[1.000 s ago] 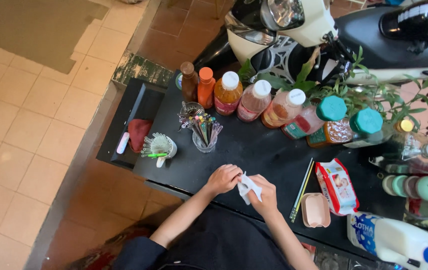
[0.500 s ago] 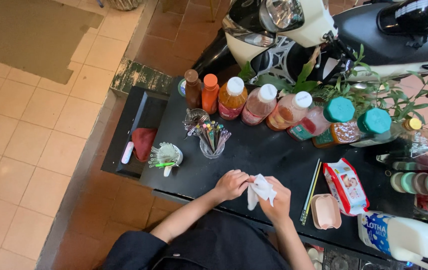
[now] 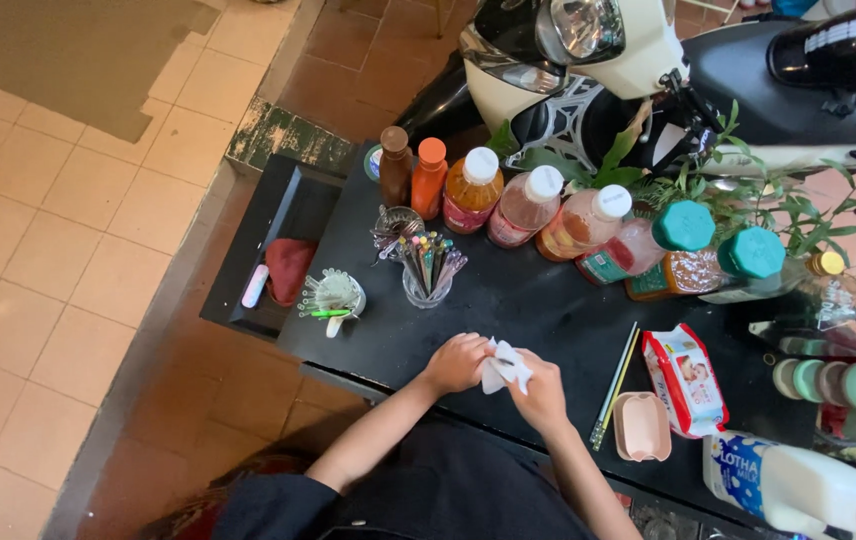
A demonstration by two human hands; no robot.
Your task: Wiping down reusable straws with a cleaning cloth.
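Far left: tiled floor [image 3: 38, 230], wide and bare, running up to a black tray [image 3: 248, 250] set lower than the black table [image 3: 508, 310] and touching its left edge. In the tray, a red cloth [image 3: 289, 268] and a pale stick-like item [image 3: 255, 286] beside it. On the table's left corner, one cup of plastic spoons [image 3: 333, 297], then two glass cups of straws [image 3: 426, 265] just beside each other. Behind, along the far edge, a row of bottles [image 3: 508, 200]: one brown, one orange-capped, three white-capped, two teal-capped (seven counted, more blurred at the far right). Open black surface between that row and the near edge, enough for both hands.

At the near edge, middle: left hand [image 3: 456, 363] and right hand [image 3: 540, 392] close together, both pinching a small white paper [image 3: 504, 366] between them, fingers closed on it. White, crumpled, folded unevenly, held just above the tabletop.

Right of the hands: two thin sticks [image 3: 615, 385] lying diagonally, a pink lidded box [image 3: 641, 426], a red-and-white wipes packet [image 3: 686, 380], a white jug with blue cap [image 3: 798, 490] at the near right corner. Scooter [image 3: 628, 60] parked behind the table.
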